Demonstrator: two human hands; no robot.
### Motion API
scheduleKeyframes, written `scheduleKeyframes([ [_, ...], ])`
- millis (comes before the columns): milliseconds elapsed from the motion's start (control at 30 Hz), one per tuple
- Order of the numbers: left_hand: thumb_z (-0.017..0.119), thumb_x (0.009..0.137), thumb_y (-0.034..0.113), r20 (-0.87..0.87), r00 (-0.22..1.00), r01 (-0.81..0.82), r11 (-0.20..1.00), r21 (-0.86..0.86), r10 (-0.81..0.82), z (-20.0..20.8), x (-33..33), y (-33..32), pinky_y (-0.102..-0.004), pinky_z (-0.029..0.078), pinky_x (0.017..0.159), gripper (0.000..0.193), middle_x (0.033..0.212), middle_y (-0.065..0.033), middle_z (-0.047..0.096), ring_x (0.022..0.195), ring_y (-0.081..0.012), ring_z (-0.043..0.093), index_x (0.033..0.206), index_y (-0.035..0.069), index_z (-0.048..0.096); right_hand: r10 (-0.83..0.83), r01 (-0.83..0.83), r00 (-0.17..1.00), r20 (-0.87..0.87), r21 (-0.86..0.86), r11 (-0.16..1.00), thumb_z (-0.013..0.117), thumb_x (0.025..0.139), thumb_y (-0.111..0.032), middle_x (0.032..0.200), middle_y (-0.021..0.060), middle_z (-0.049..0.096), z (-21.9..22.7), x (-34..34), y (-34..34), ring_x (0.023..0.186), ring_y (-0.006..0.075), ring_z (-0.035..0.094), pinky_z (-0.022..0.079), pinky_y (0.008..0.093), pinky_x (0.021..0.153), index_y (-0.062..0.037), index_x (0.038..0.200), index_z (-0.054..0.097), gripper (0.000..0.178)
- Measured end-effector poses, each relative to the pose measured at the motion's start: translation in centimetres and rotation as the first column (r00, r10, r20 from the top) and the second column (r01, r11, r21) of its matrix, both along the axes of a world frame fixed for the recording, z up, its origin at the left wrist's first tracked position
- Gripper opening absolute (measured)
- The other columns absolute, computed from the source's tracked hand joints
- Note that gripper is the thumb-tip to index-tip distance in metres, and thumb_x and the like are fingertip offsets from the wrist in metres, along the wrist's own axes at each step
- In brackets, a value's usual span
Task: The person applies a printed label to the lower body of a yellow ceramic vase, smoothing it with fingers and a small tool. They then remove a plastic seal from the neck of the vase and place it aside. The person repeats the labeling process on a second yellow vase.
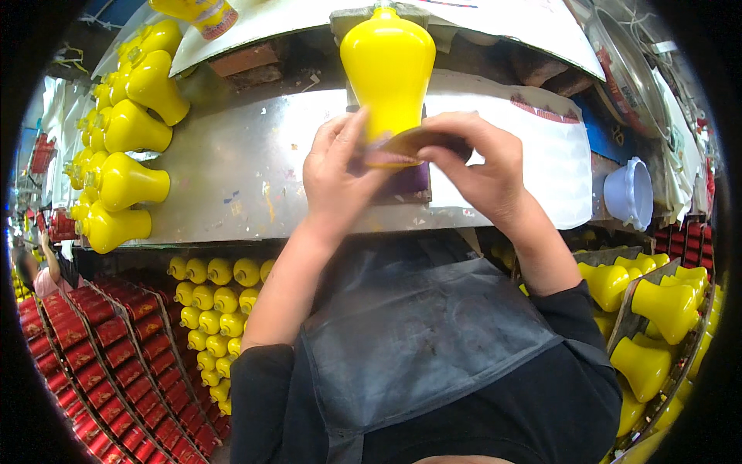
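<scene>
A glossy yellow bottle (387,66) lies in front of me with its neck pointing away and its wide shoulder at the far end. Its near end is between my hands. My left hand (335,166) is against the left side of that near end, its fingertips slightly blurred. Between the thumb and fingers of my right hand (487,158) is a thin, dark, curved sheet (423,140), bent across the bottle's near end. Under the bottle a dark purple block or stand (413,184) partly shows. What the left fingertips press on is partly hidden.
Several yellow bottles (133,182) lie along the table's left edge. A patterned yellow bottle (202,14) is at the far left. White sheeting (525,155) covers the right side, near a pale bucket (630,193). Stacked red boxes (100,348) and racked bottles (649,309) flank me.
</scene>
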State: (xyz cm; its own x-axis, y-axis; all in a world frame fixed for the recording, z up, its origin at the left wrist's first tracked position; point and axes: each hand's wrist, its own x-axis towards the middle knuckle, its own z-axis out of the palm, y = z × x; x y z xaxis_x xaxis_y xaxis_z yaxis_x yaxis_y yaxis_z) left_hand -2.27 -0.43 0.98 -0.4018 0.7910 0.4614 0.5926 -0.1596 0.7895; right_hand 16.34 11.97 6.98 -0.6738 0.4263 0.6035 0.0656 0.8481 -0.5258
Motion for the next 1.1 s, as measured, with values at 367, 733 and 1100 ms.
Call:
scheduleKeyframes([
  [367, 0.085, 0.076, 0.025, 0.188, 0.981, 0.002, 0.976, -0.217, 0.04, 1.0, 1.5, 0.8, -0.0471, 0.044, 0.11, 0.091, 0.14, -0.0222, 0.048, 0.132, -0.0384, 0.05, 0.15, 0.0, 0.039, -0.044, -0.042, 0.96, 0.278, 0.298, 0.954, 0.079, 0.083, -0.008, 0.084, 0.0119, 0.066, 4.4, -2.7, 0.3, 0.071, 0.0275, 0.07, 0.057, 0.0363, 0.062, -0.0077, 0.115, 0.067, 0.033],
  [733, 0.09, 0.072, 0.021, 0.061, 0.997, -0.032, 0.986, -0.163, 0.042, 1.1, 1.9, 0.5, -0.0477, 0.042, 0.111, 0.09, 0.137, -0.0196, 0.054, 0.129, -0.0383, 0.051, 0.146, 0.002, 0.043, 0.02, -0.194, 0.917, 0.398, 0.402, 0.895, 0.073, 0.084, -0.003, 0.085, 0.0118, 0.062, 6.1, -4.2, -1.0, 0.072, 0.0277, 0.07, 0.057, 0.0372, 0.064, -0.0102, 0.125, 0.063, 0.043],
  [1100, 0.094, 0.072, 0.027, 0.063, 0.997, -0.027, 0.995, -0.098, 0.033, 0.8, 1.5, 0.3, -0.0473, 0.044, 0.107, 0.092, 0.136, -0.0167, 0.057, 0.124, -0.0363, 0.056, 0.147, 0.004, 0.045, 0.046, -0.307, 0.775, 0.63, 0.311, 0.899, 0.072, 0.086, -0.002, 0.095, 0.0146, 0.064, 7.7, -5.6, -1.4, 0.081, 0.0297, 0.072, 0.058, 0.039, 0.072, -0.0065, 0.121, 0.06, 0.038],
])
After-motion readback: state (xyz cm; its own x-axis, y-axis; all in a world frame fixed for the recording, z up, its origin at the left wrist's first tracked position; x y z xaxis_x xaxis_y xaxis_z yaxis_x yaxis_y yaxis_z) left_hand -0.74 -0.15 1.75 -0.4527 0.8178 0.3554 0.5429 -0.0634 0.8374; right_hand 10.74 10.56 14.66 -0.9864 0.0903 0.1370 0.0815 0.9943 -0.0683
